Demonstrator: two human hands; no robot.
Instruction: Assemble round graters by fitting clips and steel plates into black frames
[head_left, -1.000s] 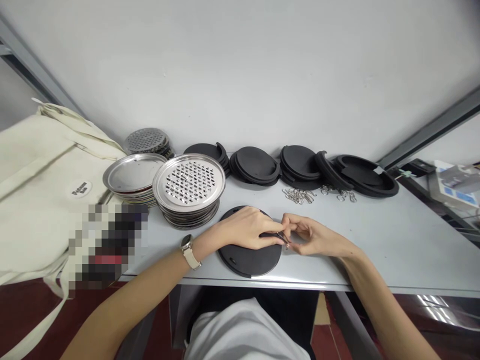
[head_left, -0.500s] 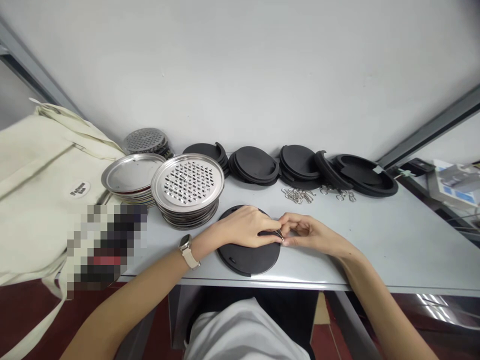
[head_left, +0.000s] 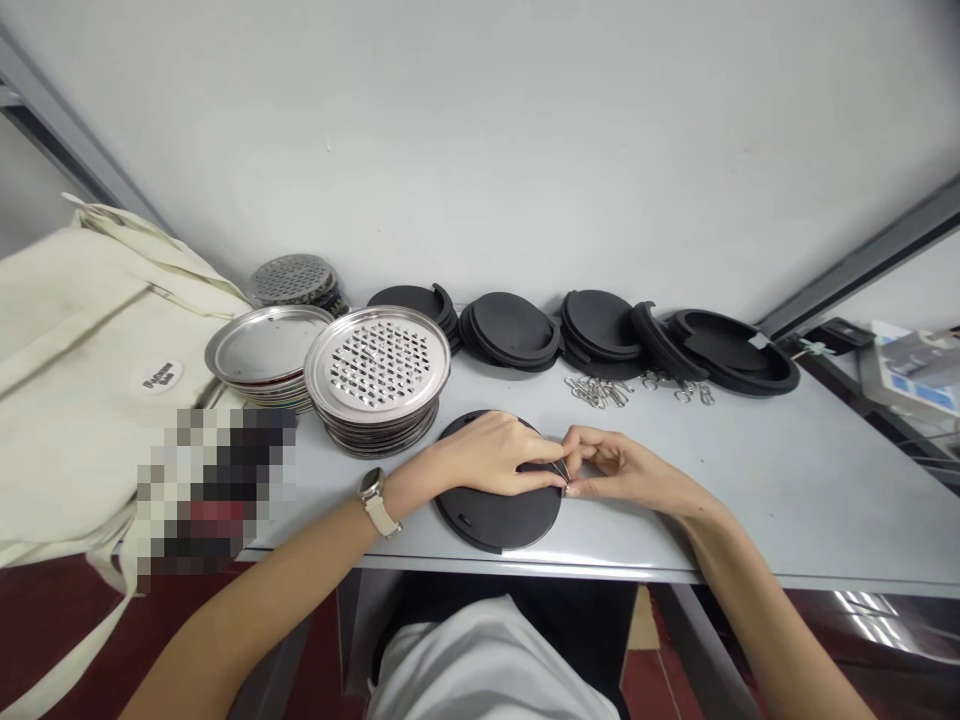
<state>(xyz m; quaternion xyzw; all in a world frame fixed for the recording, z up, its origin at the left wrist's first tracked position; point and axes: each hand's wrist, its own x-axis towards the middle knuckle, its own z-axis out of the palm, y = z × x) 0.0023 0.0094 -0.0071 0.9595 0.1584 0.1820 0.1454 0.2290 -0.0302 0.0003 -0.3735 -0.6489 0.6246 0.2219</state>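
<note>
Left hand (head_left: 499,455) and right hand (head_left: 622,472) both have fingers pinched on a little metal clip (head_left: 562,472), by the black disc (head_left: 499,510) at the desk's (head_left: 787,500) front edge.

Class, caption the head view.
Left hand and right hand pinch a small metal piece at the edge of a black disc.

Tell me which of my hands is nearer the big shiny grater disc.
Left. Your left hand lies over a black disc, right of the grater disc; your right hand is farther right, just past the black disc's edge.
</note>
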